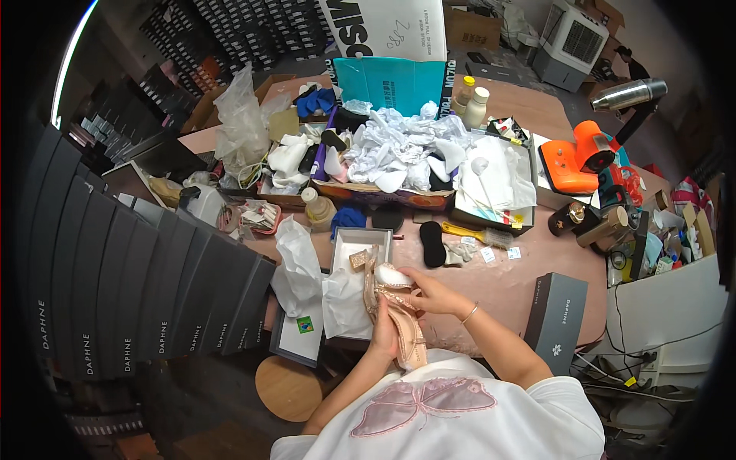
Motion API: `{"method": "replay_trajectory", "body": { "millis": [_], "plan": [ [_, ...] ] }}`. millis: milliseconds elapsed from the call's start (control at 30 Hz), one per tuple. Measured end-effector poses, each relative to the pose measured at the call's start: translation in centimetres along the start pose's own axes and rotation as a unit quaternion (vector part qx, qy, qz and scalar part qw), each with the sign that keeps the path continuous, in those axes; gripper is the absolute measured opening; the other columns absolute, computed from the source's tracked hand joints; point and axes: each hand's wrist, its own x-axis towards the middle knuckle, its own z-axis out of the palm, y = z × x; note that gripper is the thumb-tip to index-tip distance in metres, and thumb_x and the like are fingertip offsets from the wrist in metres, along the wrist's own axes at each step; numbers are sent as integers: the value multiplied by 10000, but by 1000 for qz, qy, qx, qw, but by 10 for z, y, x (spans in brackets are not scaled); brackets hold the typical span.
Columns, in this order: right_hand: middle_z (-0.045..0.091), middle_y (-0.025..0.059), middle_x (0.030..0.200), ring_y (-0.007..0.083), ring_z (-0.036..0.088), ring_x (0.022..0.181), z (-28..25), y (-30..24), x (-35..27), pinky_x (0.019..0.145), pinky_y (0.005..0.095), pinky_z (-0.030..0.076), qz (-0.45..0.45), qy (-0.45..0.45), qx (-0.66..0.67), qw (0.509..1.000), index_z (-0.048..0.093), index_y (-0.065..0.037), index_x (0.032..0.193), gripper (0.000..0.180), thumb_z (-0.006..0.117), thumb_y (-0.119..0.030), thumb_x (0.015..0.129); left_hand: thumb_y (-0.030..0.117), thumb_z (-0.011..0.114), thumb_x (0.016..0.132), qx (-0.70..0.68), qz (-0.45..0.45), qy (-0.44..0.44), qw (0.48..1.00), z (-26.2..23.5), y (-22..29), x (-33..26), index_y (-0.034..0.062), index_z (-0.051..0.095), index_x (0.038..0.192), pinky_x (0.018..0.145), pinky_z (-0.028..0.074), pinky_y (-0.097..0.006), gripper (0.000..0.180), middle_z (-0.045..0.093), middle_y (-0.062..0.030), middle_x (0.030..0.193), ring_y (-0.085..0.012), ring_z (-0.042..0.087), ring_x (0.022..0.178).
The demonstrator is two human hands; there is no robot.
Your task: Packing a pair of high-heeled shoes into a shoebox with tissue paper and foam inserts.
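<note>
My left hand [385, 331] is closed round a beige heeled sandal [411, 337], its rear part pointing toward my body. A white wad of paper [391, 276] sits at its toe end. With bent fingers, my right hand [434, 294] grips the sandal's strap area from the right; the fingertips are partly hidden. Beside it is a second shoe part with a glittery gold block heel [358, 261]; I cannot tell if it belongs to another sandal. Underneath lies an open shoebox [340, 244] with white tissue paper [343, 303] in it.
A grey box lid [297, 337] and crumpled tissue [297, 264] lie left of the shoebox. Stacked dark shoeboxes [153, 284] line the left side. A closed shoebox [558, 314] stands right. Behind are a yellow-handled brush [475, 233], a carton of white paper [399, 149] and an orange device [569, 165].
</note>
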Motion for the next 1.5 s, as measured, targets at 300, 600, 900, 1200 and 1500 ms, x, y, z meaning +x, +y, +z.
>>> {"method": "replay_trajectory", "body": {
  "millis": [300,600,900,1200,1500],
  "plan": [
    [613,70,972,155,579,888,-42,10,80,816,318,488,-20,-130,-20,991,530,-21,1046,269,628,-232,911,720,263,888,-15,90,82,992,-8,26,29,92,469,1267,753,541,-397,762,586,-85,1082,-256,623,917],
    [646,222,758,366,633,723,-21,19,142,668,421,477,36,-97,-152,983,647,38,842,613,513,-559,885,674,335,906,93,48,124,987,-21,56,51,73,460,1267,732,558,-368,712,587,-79,1086,-225,633,908],
    [627,299,759,436,632,761,-53,-37,228,710,470,484,77,34,-232,969,646,76,809,688,572,-608,815,677,264,914,-15,80,78,994,-28,61,59,59,444,1294,772,552,-395,747,566,-98,1160,-248,615,989],
    [632,205,1038,252,621,897,-52,-22,179,793,340,495,-24,-213,-122,969,465,-21,1331,759,730,-459,771,679,242,912,34,-59,-51,996,-39,74,46,49,402,1359,904,510,-429,788,565,-188,1201,-350,597,1063],
    [658,30,943,110,641,791,-71,17,10,667,263,539,205,100,349,909,581,-33,1086,220,512,-206,968,263,486,985,323,378,245,832,-42,109,-27,-11,637,968,767,502,-278,314,673,-102,901,-144,629,780]
  ]
}}
